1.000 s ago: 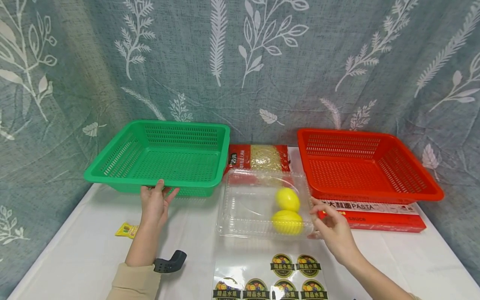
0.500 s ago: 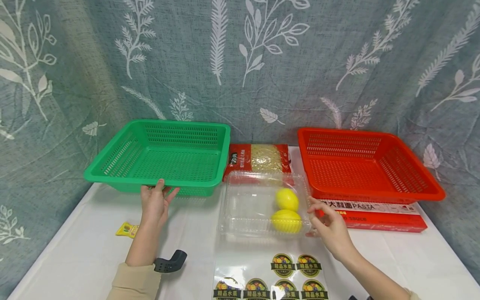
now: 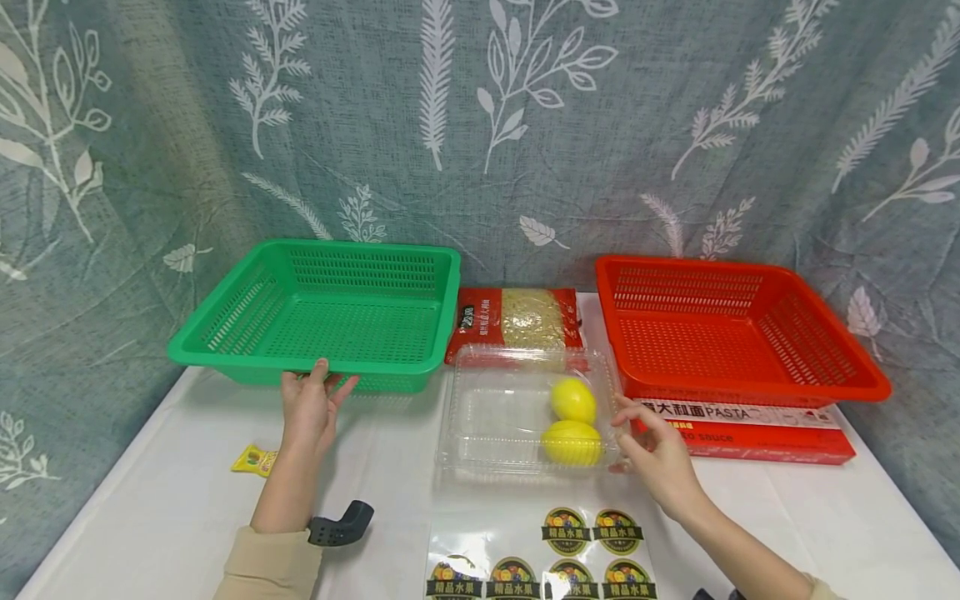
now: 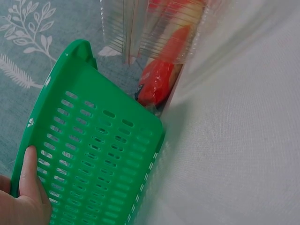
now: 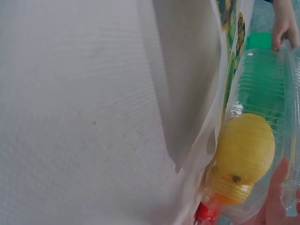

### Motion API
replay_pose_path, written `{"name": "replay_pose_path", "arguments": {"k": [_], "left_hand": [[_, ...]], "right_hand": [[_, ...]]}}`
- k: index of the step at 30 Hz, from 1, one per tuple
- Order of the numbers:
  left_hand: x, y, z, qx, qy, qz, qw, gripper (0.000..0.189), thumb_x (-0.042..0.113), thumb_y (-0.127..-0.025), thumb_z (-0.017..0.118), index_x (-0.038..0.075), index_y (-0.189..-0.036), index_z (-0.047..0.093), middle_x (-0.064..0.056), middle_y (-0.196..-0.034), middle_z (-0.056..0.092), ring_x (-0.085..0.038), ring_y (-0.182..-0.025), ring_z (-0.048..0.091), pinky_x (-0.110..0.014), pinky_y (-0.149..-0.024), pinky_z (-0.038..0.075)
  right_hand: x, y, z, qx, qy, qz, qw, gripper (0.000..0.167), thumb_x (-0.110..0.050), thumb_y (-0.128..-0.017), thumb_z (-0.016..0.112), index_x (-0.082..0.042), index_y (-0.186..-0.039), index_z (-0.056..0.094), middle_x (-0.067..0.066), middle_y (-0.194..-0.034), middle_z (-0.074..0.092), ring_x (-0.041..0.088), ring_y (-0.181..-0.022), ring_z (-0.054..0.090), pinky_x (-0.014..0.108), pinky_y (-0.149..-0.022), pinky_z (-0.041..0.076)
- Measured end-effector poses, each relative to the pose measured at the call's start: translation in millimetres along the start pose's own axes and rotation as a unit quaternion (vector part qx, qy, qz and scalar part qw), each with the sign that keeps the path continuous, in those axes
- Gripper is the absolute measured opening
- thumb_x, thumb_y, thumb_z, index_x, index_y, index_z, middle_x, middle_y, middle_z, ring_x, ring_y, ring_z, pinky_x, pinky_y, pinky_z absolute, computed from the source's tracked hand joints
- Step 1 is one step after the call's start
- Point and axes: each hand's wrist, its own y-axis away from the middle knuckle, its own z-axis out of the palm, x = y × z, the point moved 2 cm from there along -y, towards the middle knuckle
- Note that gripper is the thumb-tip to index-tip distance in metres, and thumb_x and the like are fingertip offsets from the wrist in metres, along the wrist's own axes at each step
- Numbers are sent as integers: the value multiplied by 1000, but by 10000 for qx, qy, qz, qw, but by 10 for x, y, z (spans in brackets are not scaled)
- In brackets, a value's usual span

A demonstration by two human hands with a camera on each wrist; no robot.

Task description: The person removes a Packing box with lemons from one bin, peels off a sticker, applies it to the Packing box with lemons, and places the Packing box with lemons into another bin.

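Note:
A clear plastic clamshell container (image 3: 495, 408) sits mid-table with two lemons (image 3: 572, 442) at its right side. My right hand (image 3: 663, 462) holds the container's right side between thumb and fingers. In the right wrist view a lemon (image 5: 246, 147) shows through the ribbed plastic. On the left, my left hand (image 3: 309, 408) grips the front rim of a green plastic basket (image 3: 390, 369). One of its fingers (image 4: 29, 173) lies along the basket's outer wall in the left wrist view; the rest are partly hidden by the rim.
Behind the container lies a red pasta bag (image 3: 480, 312). A red basket (image 3: 750, 392) stands right, behind a pasta box (image 3: 757, 442). A sticker sheet (image 3: 487, 508) lies in front of the container. A small yellow packet (image 3: 251, 460) is at left.
The container, lemons and my right hand have shifted slightly nearer to me, and the right hand a little leftward. My left hand and the green basket have not visibly moved.

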Motion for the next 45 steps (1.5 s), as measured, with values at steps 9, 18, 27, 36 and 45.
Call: {"name": "replay_pose_path", "arguments": {"k": [9, 18, 27, 36, 45], "left_hand": [[-4, 3, -5, 30, 42, -16, 10000, 26, 14, -99, 29, 16, -124, 23, -1, -112, 40, -11, -96, 51, -22, -86, 46], [2, 10, -8, -2, -4, -23, 10000, 27, 13, -100, 29, 16, -125, 22, -1, -113, 40, -13, -98, 50, -22, -86, 46], [20, 2, -14, 65, 68, -96, 9999, 23, 14, -99, 30, 18, -122, 24, -1, -112, 39, -13, -99, 50, -22, -86, 46], [64, -31, -8, -12, 85, -42, 10000, 25, 15, -99, 31, 17, -123, 24, -1, -112, 39, -12, -97, 49, -22, -86, 46], [46, 4, -8, -53, -33, -257, 9997, 24, 14, -99, 32, 17, -121, 24, -2, -110, 38, -12, -95, 49, -22, -87, 45]], "right_hand": [[-10, 7, 13, -82, -6, 192, 9998, 14, 6, -85, 48, 1, -98, 53, 14, -140, 38, 13, -56, 43, 28, -56, 54], [-30, 20, 8, -222, -136, 355, 9990, 15, 7, -85, 49, 3, -100, 51, 14, -142, 35, 17, -62, 51, 30, -57, 55], [-54, 20, -13, -449, 4, 291, 9986, 15, 5, -86, 52, 3, -101, 51, 16, -143, 32, 19, -64, 52, 28, -58, 54], [-61, -30, -47, -644, 140, 94, 9978, 14, 0, -87, 55, 1, -101, 52, 18, -143, 32, 27, -76, 59, 27, -58, 54], [-41, -19, -120, -880, 486, -12, 9949, 15, -7, -89, 57, -2, -102, 52, 19, -142, 33, 27, -74, 60, 26, -54, 50]]}}
